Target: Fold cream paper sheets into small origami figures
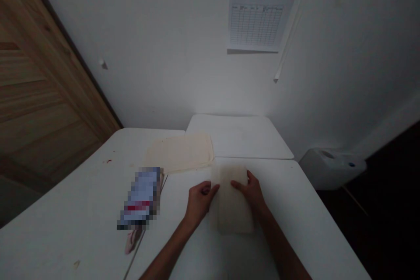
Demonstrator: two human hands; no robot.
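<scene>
A rectangular, off-white stack of thin sheets (235,210) stands over the white table in front of me. My right hand (252,188) grips its upper right side, thumb across the front face and fingers behind the edge. At the upper left side, my left hand (201,199) is closed, thumb and fingers pinching the edge of a thin, see-through sheet (215,175) that sticks out from the stack. Behind my left hand, a flat pile of cream-coloured sheets (183,151) with rounded corners lies on the table.
A blue-white packet (141,194), blurred out, lies left of my left arm with a pinkish cloth-like thing (131,240) under it. White table tops (243,135) meet at seams. A printed chart (257,22) hangs on the wall. A white plastic container (331,168) stands beyond the right edge.
</scene>
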